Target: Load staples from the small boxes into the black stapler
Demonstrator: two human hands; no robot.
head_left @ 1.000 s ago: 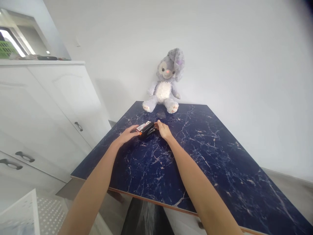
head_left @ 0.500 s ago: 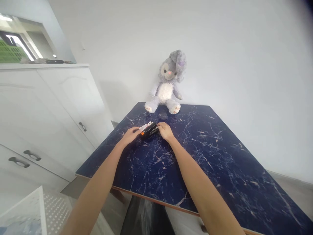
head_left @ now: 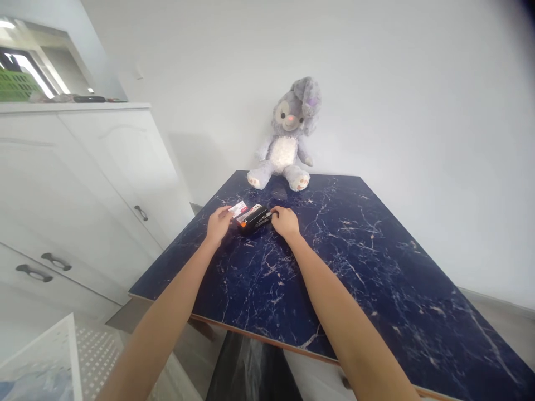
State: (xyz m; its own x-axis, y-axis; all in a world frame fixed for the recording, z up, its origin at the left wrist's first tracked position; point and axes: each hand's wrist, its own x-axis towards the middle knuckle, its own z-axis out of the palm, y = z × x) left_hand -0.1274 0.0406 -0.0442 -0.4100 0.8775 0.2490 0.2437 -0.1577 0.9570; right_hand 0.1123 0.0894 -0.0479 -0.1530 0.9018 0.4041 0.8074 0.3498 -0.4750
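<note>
A small black box with an orange corner and a pale printed top lies on the dark blue marbled table. My left hand is at its left, pinching a small white card with red print between thumb and fingers. The card's right edge is beside the box; whether they touch is unclear. My right hand is curled at the box's right end, with thumb and forefinger closed on that end.
A grey plush rabbit sits at the table's far edge against the wall. White cabinets with dark handles stand to the left. A white perforated basket is at the lower left.
The white and red card now shows apart from the box top, in my left hand, which has drawn slightly left. My right hand stays at the box's right end.
</note>
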